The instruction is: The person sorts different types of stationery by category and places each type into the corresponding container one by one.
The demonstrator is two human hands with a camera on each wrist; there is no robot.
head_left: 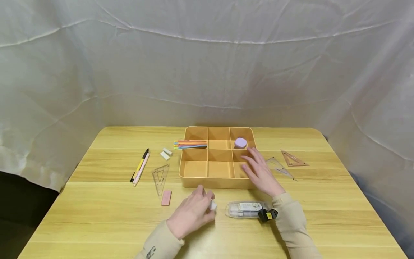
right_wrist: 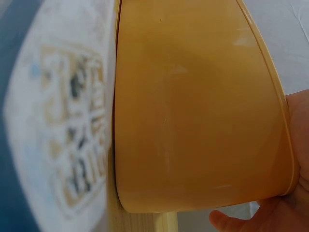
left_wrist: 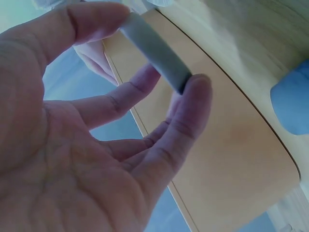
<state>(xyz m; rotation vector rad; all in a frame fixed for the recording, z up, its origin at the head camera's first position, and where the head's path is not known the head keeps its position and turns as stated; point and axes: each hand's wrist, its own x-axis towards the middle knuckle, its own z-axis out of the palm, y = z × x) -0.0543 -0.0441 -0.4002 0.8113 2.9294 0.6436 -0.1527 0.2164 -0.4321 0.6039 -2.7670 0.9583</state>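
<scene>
Between thumb and fingertips my left hand (head_left: 193, 212) pinches a small white eraser (head_left: 212, 205), in front of the tan divided tray (head_left: 218, 182). In the left wrist view the eraser (left_wrist: 157, 53) is held by its two ends, with the tray's wall (left_wrist: 231, 140) behind. My right hand (head_left: 263, 174) reaches over the tray's front right compartment, its fingers loosely spread at the right rim. The right wrist view has that hand (right_wrist: 294, 193) by the tray's edge, mostly out of frame. Inside the back right compartment stands a round lilac item (head_left: 240, 143).
Colored pencils (head_left: 191, 144) stick out over the tray's left side. Left of it lie two pens (head_left: 140, 167), two white erasers (head_left: 166, 154), a set square (head_left: 160, 179) and a pink eraser (head_left: 166, 198). A clear case (head_left: 244, 209) sits in front; set squares (head_left: 293, 158) lie right.
</scene>
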